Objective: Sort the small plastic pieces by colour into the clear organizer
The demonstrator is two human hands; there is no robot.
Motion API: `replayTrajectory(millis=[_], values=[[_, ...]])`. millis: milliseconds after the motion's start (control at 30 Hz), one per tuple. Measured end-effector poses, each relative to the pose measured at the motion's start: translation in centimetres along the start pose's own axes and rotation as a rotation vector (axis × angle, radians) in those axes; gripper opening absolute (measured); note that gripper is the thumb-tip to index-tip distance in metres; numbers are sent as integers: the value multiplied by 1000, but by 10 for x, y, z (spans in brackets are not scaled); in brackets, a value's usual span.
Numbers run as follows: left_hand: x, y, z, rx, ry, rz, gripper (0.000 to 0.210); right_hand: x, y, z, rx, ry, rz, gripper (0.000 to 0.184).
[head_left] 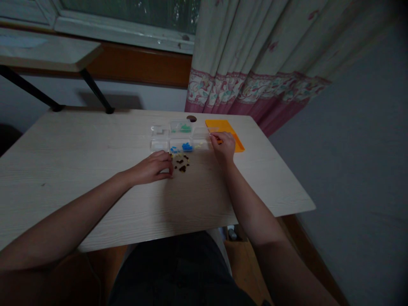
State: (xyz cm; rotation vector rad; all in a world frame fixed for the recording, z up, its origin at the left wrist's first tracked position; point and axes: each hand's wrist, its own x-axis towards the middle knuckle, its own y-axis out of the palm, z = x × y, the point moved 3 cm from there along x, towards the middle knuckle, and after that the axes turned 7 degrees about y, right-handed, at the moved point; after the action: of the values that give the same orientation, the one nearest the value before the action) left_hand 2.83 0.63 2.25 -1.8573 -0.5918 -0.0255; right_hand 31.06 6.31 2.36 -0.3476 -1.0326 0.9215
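My left hand (156, 167) rests low over the table beside a loose group of small dark brown pieces (182, 168). Its thumb and fingertips are drawn together; anything between them is too small to name. Thumb and forefinger of my right hand (225, 148) are pinched at the left edge of an orange tray (237, 142), near the right end of clear plastic boxes (160, 144). What that pinch holds, if anything, cannot be made out. Blue pieces (187, 147) and green pieces (185, 128) lie in separate compartments. Pale yellow bits (199, 145) show close to the right hand.
The pale wooden table (127, 212) has a round cable hole (191, 118) near its back edge. A raised shelf (47, 53) on black legs stands at the back left. Behind the table hangs a floral curtain (242, 85), with a grey wall (344, 148) to the right.
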Motion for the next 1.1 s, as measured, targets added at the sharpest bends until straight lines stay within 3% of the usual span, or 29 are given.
replayTrajectory(millis=[167,533,833,1100], values=[[3,4,-4,73,8,-9,26,-1,10,-1,-92,-5,153,17],[2,8,1,271,-28,-144,23,-7,11,4,-214,9,274,23],[1,7,3,269,-85,-169,22,-8,7,8,-237,1,256,26],[0,1,8,180,-175,-326,18,-8,5,11,-222,-12,181,28]])
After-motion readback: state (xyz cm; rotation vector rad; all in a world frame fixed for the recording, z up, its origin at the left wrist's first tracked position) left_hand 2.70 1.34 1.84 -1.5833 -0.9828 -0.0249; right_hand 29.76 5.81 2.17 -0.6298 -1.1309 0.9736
